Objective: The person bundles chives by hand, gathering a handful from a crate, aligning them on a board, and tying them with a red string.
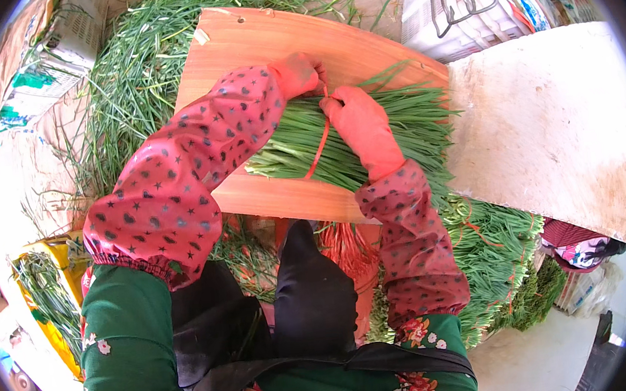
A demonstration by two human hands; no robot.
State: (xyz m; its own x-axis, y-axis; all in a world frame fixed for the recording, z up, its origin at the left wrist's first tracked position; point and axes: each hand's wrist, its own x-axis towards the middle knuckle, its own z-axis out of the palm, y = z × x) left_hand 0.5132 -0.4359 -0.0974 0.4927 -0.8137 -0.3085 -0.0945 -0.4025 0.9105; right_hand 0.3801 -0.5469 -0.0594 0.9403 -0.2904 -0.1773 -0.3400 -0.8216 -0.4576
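A thick bunch of long green chives (389, 131) lies across an orange-brown wooden board (255, 40), its pale cut ends to the left and the leaf tips to the right. Around its middle runs a red tie (318, 154), whose ends rise to the far side of the bunch. Both hands wear coral-coloured gloves. My left hand (296, 75) is closed on one end of the tie just beyond the bunch. Close beside it, my right hand (361, 126) rests over the chives and pinches the tie between thumb and fingers. The fingertips partly hide where the ends meet.
Loose chives (122, 100) are heaped left of and behind the board. At the lower right stand several tied chive bundles (497, 254). Red ties (351, 244) hang below the board's near edge. A whitish panel (545, 123) borders the right side, with a white box (454, 15) behind.
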